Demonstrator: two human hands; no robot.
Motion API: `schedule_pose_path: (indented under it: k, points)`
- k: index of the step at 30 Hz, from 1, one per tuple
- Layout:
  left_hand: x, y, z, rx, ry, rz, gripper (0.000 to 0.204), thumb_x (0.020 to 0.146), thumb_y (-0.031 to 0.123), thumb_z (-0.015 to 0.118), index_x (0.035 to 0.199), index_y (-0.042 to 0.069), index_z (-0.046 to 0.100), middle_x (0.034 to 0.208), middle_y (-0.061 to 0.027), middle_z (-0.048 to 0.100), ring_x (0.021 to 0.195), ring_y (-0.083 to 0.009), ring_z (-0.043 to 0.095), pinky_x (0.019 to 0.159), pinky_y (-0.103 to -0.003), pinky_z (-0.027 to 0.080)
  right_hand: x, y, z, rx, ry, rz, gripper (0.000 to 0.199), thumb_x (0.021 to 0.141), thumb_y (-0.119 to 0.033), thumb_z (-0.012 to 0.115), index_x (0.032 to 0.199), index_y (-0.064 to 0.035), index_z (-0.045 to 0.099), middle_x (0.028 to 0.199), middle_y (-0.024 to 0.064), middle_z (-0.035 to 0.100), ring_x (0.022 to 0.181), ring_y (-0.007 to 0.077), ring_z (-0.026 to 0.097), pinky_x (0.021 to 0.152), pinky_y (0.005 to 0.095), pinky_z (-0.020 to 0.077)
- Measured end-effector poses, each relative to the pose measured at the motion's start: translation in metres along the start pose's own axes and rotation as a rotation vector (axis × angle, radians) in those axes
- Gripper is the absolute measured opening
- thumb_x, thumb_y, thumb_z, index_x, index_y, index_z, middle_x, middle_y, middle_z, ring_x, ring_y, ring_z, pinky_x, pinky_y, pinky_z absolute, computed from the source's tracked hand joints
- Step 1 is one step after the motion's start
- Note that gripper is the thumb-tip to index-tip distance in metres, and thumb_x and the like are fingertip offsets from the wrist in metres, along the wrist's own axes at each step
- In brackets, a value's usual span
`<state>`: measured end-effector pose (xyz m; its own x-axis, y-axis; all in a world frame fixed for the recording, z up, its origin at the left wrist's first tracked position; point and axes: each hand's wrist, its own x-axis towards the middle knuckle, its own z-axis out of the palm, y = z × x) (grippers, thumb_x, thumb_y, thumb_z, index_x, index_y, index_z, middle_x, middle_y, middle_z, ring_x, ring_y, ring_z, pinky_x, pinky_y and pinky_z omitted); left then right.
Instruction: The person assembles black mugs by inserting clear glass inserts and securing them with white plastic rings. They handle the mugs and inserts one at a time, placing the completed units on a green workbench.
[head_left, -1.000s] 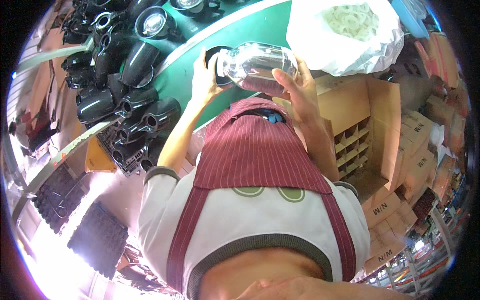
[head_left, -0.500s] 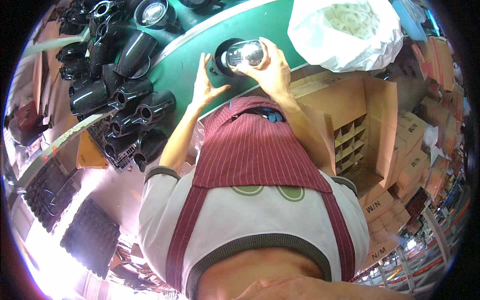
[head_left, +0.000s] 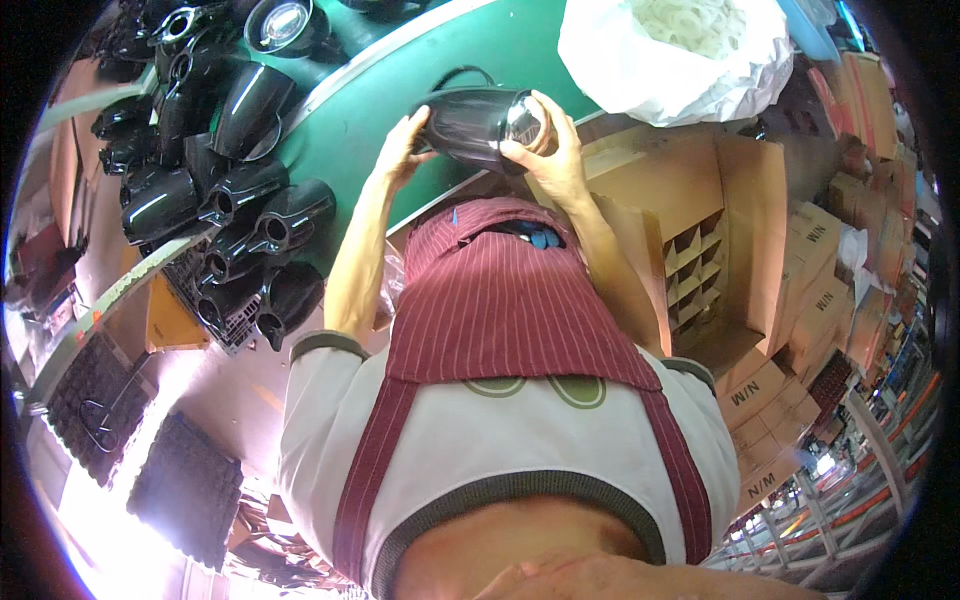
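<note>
Both hands hold a glossy black jug [head_left: 465, 123] tilted on its side above the green tabletop [head_left: 365, 110]. My left hand [head_left: 403, 150] grips its left end, thumb below and fingers on top. Around the right end, my right hand [head_left: 553, 150] is closed on a shiny, mirror-like rounded piece [head_left: 522, 120] that sticks out of the jug's mouth. How deep this piece sits inside is hidden. A thin dark loop [head_left: 466, 74], perhaps the jug's handle, shows behind the jug.
Several black jug parts [head_left: 250, 110] crowd the left side. A white bag [head_left: 610, 60] of pale rings [head_left: 690, 22] stands at the far right. Nearer, an open carton [head_left: 690, 180] with dividers [head_left: 697, 265] stands beside me, with stacked cardboard boxes [head_left: 805, 290] further right.
The jug, upright before, now lies tilted sideways between my hands. My left hand has closed on its end. My right hand still holds the shiny piece and has shifted slightly right.
</note>
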<state>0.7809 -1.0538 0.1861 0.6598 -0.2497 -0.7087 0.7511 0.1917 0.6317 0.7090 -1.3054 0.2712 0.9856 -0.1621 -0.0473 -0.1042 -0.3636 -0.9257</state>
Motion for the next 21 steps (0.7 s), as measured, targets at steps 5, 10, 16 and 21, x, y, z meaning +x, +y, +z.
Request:
schedule_pose_path:
  k: [5,10,16,21]
  points:
    - [-0.107,0.082,0.016,0.261,0.047,0.545,0.047,0.076,0.028,0.089,0.111,0.004,0.070,0.129,-0.0137,0.062,0.108,-0.0217,0.064,0.094,-0.034,0.050,-0.011,-0.031,-0.009,0.882,-0.158,0.037,0.075,0.090,-0.013,0.074,0.153,-0.0039,0.033,0.143,0.0122,0.050,0.132,0.0212,0.048,0.111,0.0353,0.0402]
    - [-0.207,0.159,0.080,0.984,-0.004,1.463,0.064,0.054,0.045,0.094,0.090,-0.002,0.069,0.130,-0.0261,0.060,0.118,-0.0382,0.061,0.098,-0.044,0.051,-0.028,-0.035,0.010,1.362,-0.371,0.289,0.068,0.101,-0.049,0.051,0.154,-0.0114,0.032,0.155,0.0115,0.039,0.142,0.0295,0.039,0.120,0.0511,0.0301]
    - [-0.232,0.171,0.106,1.196,-0.182,1.675,0.060,0.057,0.051,0.084,0.085,0.001,0.064,0.133,-0.0244,0.058,0.116,-0.0383,0.062,0.092,-0.042,0.056,-0.037,-0.035,-0.017,1.133,-0.378,0.441,0.065,0.098,-0.045,0.057,0.150,-0.0096,0.038,0.151,0.0138,0.043,0.137,0.0311,0.045,0.115,0.0525,0.0374]
    - [-0.229,0.178,0.119,1.153,-0.326,1.633,0.062,0.056,0.053,0.084,0.086,0.004,0.060,0.137,-0.0234,0.056,0.116,-0.0385,0.063,0.092,-0.042,0.056,-0.045,-0.045,-0.031,1.021,-0.346,0.333,0.064,0.098,-0.044,0.057,0.148,-0.0084,0.039,0.150,0.0139,0.045,0.135,0.0306,0.046,0.114,0.0516,0.0386]
